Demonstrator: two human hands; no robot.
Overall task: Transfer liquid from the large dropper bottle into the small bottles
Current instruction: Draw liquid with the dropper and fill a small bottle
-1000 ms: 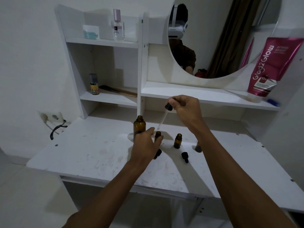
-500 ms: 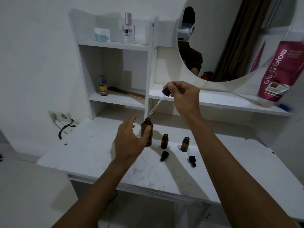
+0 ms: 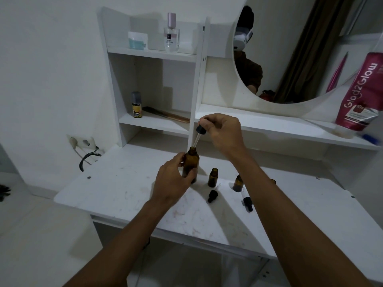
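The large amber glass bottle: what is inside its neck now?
The clear glass dropper tube enters the large amber glass bottle, held by the right hand. The dark glass hides its tip and any liquid.

White desk point(image 3: 116, 195) w/ shelf unit point(image 3: 154, 53). Top shelf: teal-white box point(image 3: 137, 40) beside clear perfume btl point(image 3: 171, 36). Mid shelf: small yellow-label btl point(image 3: 136, 105), comb point(image 3: 165, 114) lying just right of it. Round mirror point(image 3: 294, 48). Pink Glad2Glow tube point(image 3: 360, 94) upside down on rt ledge. Wall socket point(image 3: 81, 141), black cable point(image 3: 89, 157) lower left.
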